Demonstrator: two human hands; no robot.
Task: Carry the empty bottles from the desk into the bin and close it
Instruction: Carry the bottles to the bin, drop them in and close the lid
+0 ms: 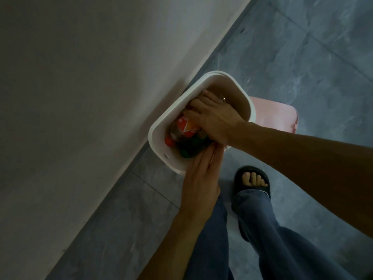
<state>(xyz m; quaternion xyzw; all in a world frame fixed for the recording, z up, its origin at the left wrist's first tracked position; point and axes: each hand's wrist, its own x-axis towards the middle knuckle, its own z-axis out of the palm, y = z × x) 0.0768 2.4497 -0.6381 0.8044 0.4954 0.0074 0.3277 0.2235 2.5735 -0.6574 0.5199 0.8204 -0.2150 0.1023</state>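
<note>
Right hand (212, 120) grip presses glossy plastic bottles (185, 130) inside rounded white bin (159, 122).

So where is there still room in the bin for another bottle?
The far end of the white bin, beyond the right hand, looks bare. The near end is crowded with the orange-labelled bottle, the green bottle and the left hand.

No txt I can actually read. The brown plastic bottle w/ orange-red label (184, 126) in the white plastic bin (159, 126) has a yellow-white triangle mark and a few pale characters, too blurred to make out. The dark green bottle (193, 145) beside it shows a small yellowish patch of label, also illegible. No nos. or signs elsewhere.
</note>
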